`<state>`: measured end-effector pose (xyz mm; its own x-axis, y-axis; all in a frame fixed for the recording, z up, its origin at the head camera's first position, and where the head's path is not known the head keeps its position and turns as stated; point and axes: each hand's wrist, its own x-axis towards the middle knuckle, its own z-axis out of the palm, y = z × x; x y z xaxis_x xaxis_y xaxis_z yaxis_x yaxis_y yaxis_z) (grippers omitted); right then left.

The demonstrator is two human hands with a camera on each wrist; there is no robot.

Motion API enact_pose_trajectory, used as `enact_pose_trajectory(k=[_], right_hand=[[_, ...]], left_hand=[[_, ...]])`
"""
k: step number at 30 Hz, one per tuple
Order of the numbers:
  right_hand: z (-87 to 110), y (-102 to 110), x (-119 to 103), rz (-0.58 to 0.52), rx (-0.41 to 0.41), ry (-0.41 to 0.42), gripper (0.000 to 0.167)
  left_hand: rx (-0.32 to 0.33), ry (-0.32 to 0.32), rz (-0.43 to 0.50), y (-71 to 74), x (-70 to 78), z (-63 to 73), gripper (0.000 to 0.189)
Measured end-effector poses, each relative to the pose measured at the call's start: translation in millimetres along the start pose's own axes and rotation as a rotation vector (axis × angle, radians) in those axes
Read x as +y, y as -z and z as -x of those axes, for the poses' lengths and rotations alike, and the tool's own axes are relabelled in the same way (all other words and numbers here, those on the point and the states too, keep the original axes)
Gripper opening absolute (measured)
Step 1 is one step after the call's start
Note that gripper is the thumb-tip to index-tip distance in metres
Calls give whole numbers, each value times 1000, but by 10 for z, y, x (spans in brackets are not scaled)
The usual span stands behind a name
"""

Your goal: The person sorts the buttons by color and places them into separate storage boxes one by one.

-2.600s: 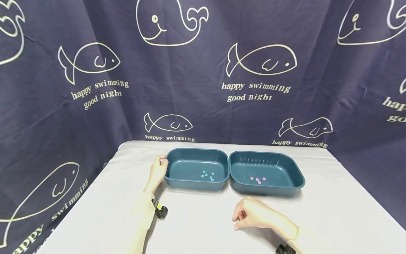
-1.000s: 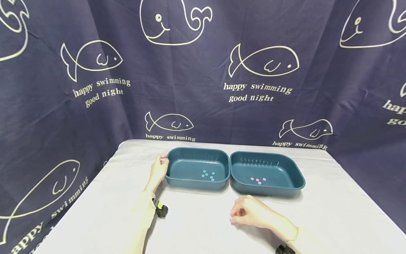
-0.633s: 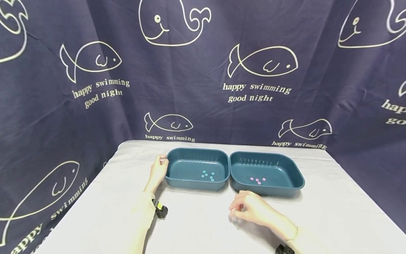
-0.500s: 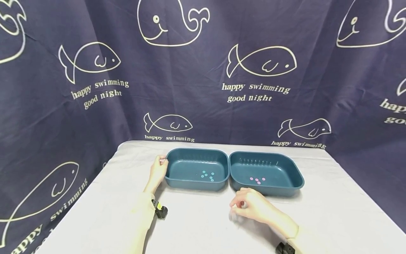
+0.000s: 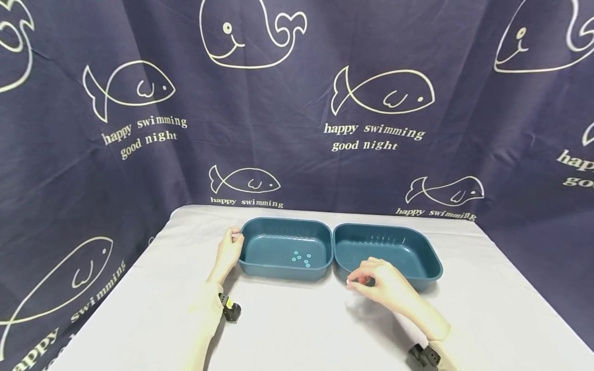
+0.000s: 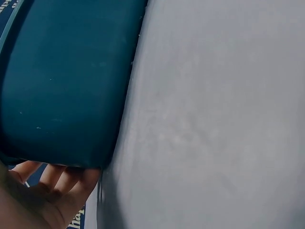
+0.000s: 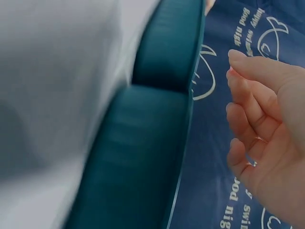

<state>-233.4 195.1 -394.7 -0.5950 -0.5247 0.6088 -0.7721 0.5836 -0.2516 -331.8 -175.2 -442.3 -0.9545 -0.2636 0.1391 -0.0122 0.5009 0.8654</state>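
Two teal plastic bins stand end to end on the white-covered table. In the left bin [image 5: 283, 275] lie several small blue beads [image 5: 299, 257]. Against that bin's left end my left hand [image 5: 229, 251] rests its fingertips from outside; the left wrist view shows the fingers touching the end wall. My right hand [image 5: 382, 281] hovers over the front side of the right bin [image 5: 431, 278]. Between its thumb and index tip it pinches a tiny pink bead [image 7: 231, 70], mostly covered by the fingertips. The hand hides part of the right bin's floor, including where pink beads lay earlier.
A white cloth [image 5: 287, 324] covers the table around and in front of the bins. Behind and to the sides hangs a dark blue curtain [image 5: 297, 129] with fish and whale drawings. Each wrist wears a black camera mount, such as the left one [image 5: 230, 309].
My right hand picks at the tabletop, then rises with the small bead and moves forward to the right bin, covering the pink beads there. My left hand stays at the left bin's end.
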Motion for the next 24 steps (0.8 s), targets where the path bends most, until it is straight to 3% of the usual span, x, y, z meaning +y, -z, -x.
enact_pose_trajectory(k=[11,24], right_hand=[[-43,188,293,47,38,-87,14],[93,258,687,130,-52,-321,9]], left_hand=[[-10,-14,-19,7,-3,-33,31],[0,-39,-9,19,-1,-2,31]])
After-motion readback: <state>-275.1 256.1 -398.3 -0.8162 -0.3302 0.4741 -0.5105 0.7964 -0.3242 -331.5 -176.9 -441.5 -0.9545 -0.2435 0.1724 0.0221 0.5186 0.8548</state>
